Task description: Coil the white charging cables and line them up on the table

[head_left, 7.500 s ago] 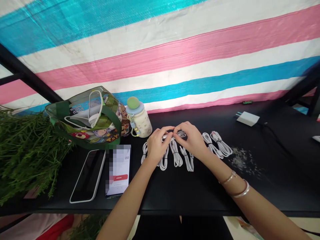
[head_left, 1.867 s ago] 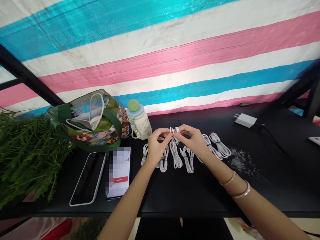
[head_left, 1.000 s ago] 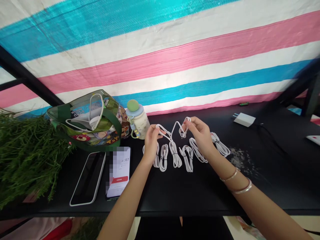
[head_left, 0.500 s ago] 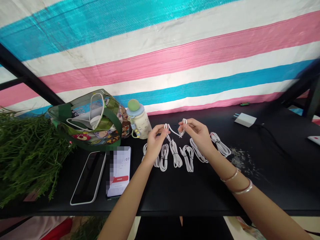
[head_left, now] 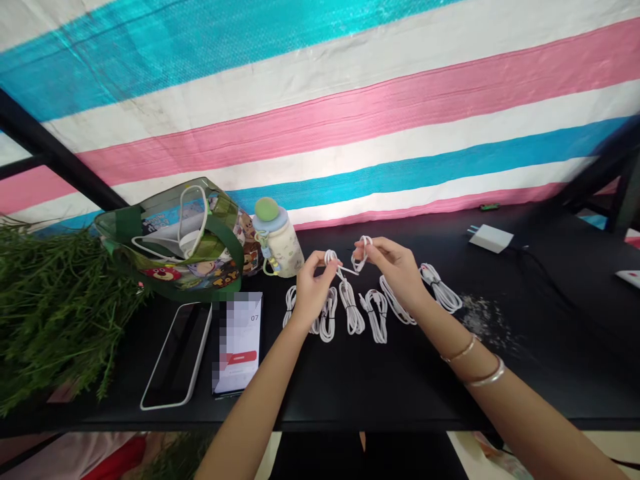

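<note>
Between my two hands, just above the black table (head_left: 425, 393), is a white cable (head_left: 350, 270) in loose loops. My left hand (head_left: 316, 283) pinches one looped part between thumb and fingers. The other looped part is held by my right hand (head_left: 393, 265), its fingers closed on it. A short stretch of the cable spans the gap between the hands. Below them lie several bundled white cables in a row, among them one bundle (head_left: 352, 307) in the middle, another (head_left: 377, 317) to its right and one (head_left: 441, 288) beyond my right wrist. My left hand partly hides the bundles at left.
At left stand a clear green-trimmed bag (head_left: 200, 267), a bottle (head_left: 280, 247) with a green knob and a leafy plant (head_left: 55, 313). Two phones, one dark (head_left: 175, 357) and one lit (head_left: 245, 347), lie before them. A white charger (head_left: 491, 239) sits at right, near pale crumbs (head_left: 483, 319).
My hands have shifted slightly, and the loops in them have turned and opened a little. The part of the cable between the hands hangs differently. The bundles on the table stay put.
</note>
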Demonstrator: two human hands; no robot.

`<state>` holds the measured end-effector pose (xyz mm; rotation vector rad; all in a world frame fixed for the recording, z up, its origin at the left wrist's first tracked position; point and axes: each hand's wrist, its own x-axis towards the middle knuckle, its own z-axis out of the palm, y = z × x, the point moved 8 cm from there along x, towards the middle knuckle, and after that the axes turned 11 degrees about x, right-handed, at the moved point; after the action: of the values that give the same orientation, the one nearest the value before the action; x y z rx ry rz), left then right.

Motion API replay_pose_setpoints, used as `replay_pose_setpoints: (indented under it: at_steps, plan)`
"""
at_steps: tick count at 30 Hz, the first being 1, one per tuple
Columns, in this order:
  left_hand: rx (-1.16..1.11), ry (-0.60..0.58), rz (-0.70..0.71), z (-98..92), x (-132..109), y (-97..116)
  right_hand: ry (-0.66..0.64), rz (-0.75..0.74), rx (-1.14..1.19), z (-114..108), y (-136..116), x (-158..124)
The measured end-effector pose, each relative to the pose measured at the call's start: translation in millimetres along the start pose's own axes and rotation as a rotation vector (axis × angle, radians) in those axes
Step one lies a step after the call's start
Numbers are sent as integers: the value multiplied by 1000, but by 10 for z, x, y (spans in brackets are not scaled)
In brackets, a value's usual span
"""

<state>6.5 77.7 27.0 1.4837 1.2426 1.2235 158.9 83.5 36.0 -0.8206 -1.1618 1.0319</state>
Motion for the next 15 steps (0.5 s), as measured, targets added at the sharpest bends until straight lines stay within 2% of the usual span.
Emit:
replay_pose_setpoints:
  at_steps: [7,15]
  plan:
    - [-62,69,-26,-70,17,-51,54,72,143,-34,67,1]
    - [-17,99,59,-86,39,5,21,11,-11,5,-31,-17]
